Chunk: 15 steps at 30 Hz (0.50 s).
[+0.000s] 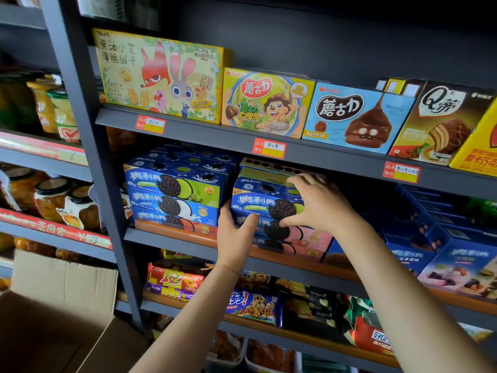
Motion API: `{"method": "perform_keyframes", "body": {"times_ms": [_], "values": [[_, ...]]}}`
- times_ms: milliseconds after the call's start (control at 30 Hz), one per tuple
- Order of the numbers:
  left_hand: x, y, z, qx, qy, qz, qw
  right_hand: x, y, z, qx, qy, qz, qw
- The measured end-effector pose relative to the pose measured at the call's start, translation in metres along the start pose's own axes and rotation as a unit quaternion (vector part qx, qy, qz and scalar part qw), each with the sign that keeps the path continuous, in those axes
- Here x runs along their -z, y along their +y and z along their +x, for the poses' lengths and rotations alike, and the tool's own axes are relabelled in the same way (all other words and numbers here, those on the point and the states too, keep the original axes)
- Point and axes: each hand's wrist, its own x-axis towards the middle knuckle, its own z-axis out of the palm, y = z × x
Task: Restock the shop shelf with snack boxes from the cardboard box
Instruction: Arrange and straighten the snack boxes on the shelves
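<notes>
A blue cookie box with a green patch [258, 196] sits on top of a stack of pink cookie boxes [298, 239] on the middle shelf [172, 239]. My left hand [235, 234] grips the stack's left front corner, thumb across the front. My right hand [316, 203] lies over the blue box's right side, fingers curled on its top and front. A second stack of blue cookie boxes [174, 196] stands just to the left. The open cardboard box [53, 305] is at lower left; its inside is hidden.
The upper shelf holds a large yellow biscuit box [158, 76] and several chocolate snack boxes [357, 117]. More blue boxes [443, 254] fill the shelf's right. Snack packets [252, 305] lie on the shelf below. Jars [51, 200] stand on the left-hand rack behind a grey upright [88, 130].
</notes>
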Motion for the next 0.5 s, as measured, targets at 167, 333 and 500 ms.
{"method": "perform_keyframes", "body": {"times_ms": [167,333,500], "values": [[0.003,0.001,0.003,-0.009,-0.026,0.007,1.0,-0.001,0.011,-0.013,-0.064,-0.022,0.055,0.996],[0.009,0.002,0.006,0.009,-0.045,-0.007,0.999,-0.01,0.022,-0.033,-0.156,-0.015,0.15,0.976],[0.011,0.001,0.008,0.008,-0.055,-0.009,0.998,-0.013,0.022,-0.033,-0.16,-0.003,0.177,0.971]]}}
